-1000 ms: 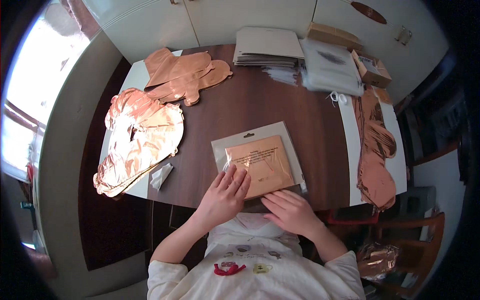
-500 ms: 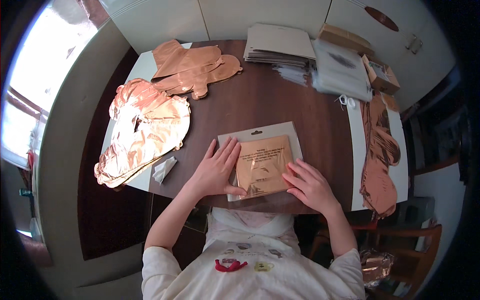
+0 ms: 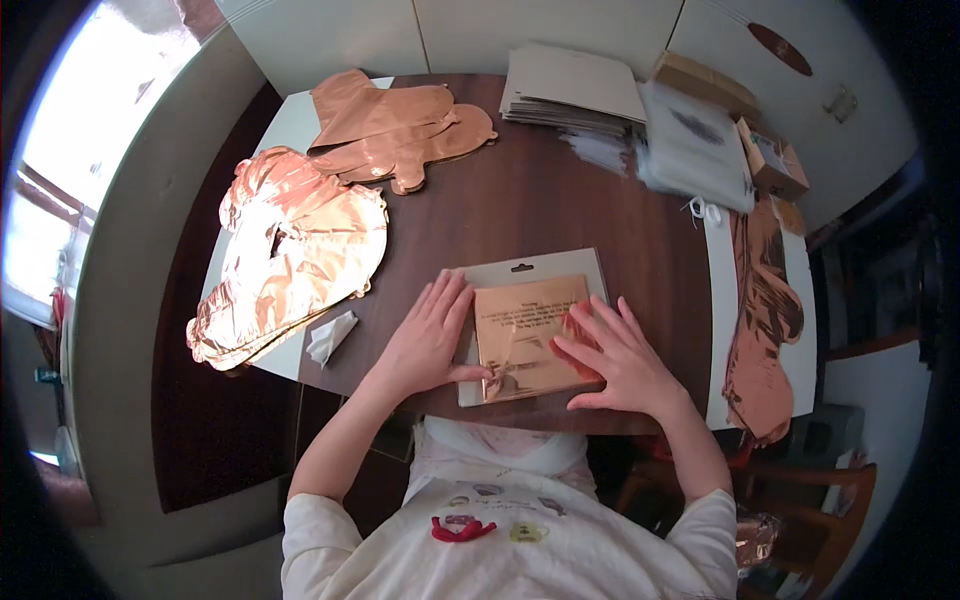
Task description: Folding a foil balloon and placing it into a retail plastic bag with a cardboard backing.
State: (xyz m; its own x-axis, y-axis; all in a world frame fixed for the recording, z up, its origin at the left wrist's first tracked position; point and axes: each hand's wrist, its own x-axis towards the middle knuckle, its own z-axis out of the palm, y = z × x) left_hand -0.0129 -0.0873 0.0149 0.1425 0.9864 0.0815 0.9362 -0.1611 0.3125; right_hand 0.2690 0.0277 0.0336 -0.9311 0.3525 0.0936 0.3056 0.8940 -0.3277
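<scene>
A flat clear-plastic package lies near the table's front edge. Inside it sits a folded copper-coloured foil piece on a pale backing card with a hang slot at its far edge. My left hand rests along the package's left side, fingers stretched, its thumb over the near left corner. Across the right side spread the fingers of my right hand, covering part of the foil and of the dark print; its thumb points in near the table edge. Neither hand wraps round anything.
Copper foil shapes lie at left, shiny and flatter; a crumpled white tissue is nearby. At the back are stacked cards, clear bags and an open box. More foil hangs near the right edge.
My right hand has shifted further over the package's right side with its fingers more spread. My left hand stays almost in place. The whole view has shifted slightly.
</scene>
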